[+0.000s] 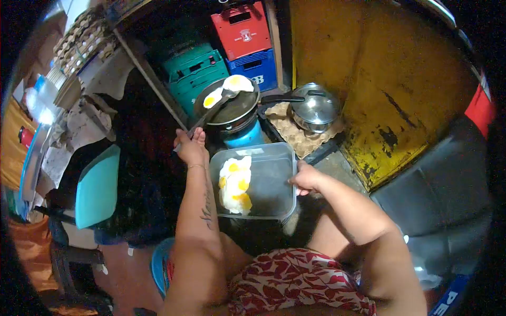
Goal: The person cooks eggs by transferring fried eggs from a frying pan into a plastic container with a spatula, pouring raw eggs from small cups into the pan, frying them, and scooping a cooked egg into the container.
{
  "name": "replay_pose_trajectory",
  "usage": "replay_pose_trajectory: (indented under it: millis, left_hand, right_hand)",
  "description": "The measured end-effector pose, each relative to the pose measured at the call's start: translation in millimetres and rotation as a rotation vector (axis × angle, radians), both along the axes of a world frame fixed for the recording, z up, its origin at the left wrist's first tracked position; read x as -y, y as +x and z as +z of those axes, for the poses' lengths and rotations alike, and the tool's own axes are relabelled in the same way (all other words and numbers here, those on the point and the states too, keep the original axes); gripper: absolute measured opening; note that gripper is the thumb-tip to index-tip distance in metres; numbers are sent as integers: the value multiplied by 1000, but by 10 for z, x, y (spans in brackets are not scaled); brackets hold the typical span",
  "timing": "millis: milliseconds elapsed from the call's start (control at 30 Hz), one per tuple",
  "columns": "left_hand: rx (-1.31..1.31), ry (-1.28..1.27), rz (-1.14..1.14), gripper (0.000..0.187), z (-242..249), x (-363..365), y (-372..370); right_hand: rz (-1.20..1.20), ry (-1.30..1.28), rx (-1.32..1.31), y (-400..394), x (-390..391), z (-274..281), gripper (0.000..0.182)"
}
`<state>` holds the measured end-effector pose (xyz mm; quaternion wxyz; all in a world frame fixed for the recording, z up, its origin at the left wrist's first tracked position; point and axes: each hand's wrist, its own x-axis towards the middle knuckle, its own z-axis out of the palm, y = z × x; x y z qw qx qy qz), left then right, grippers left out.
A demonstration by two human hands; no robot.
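Note:
My left hand (191, 147) grips the handle of a metal spatula (211, 111) whose blade reaches into a dark frying pan (234, 108), under a fried egg (237, 83). A second fried egg (212, 98) lies at the pan's left edge. The pan sits on a small blue gas stove (243, 138). My right hand (304, 178) holds the right rim of a clear plastic container (271, 181), which has several fried eggs (235, 184) lying along its left side.
A lidded steel pot (315, 109) stands on an egg tray right of the pan. Red (241, 29), blue (254, 67) and green (195, 73) crates are stacked behind. A yellow wall (390, 79) is to the right, a teal chair (97, 187) to the left, and stacked egg trays (84, 45) at the upper left.

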<state>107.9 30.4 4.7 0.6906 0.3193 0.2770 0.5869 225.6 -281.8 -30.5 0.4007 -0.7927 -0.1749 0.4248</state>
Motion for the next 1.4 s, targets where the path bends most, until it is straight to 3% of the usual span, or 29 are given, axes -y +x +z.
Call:
replay_pose_trajectory:
  millis: [233,400,467,833,867,1033,1167,1267,1333,1400]
  left_hand:
    - [168,-120,-64,35,-80,13,-350]
    - [154,-98,-103,34,-185,-28,-576]
    - [125,8,-132,34,-142,43,-667]
    - [79,45,-82,31,411,254,-1099]
    - [60,52,-91,30,486,280,-1150]
    - [18,116,-131,29,689,333,-1593]
    - [27,9,-90,32,723,414,-2028]
    - [-39,16,-159,35,543,328,-2439]
    - [-299,111,-111,37,491,453,-2681]
    - [-195,-29,-97,37,371,434,-2814]
  right_hand:
    - [90,-36,19,-92,-10,304,51]
    - [108,-55,21,51,-40,-88,51]
    - [117,-23,-12,6,-18,-4,51]
    - [133,6,-54,-21,-9,2,39]
    - [91,-53,81,-32,-46,-54,40]
    - [39,5,19,-41,6,-100,49]
    - [26,25,-19,-112,27,22,53]
    - [-11,38,-2,-60,3,-75,54]
    - [1,56,82,-5,-8,-154,35]
    - [-9,48,104,-27,-19,-136,34]
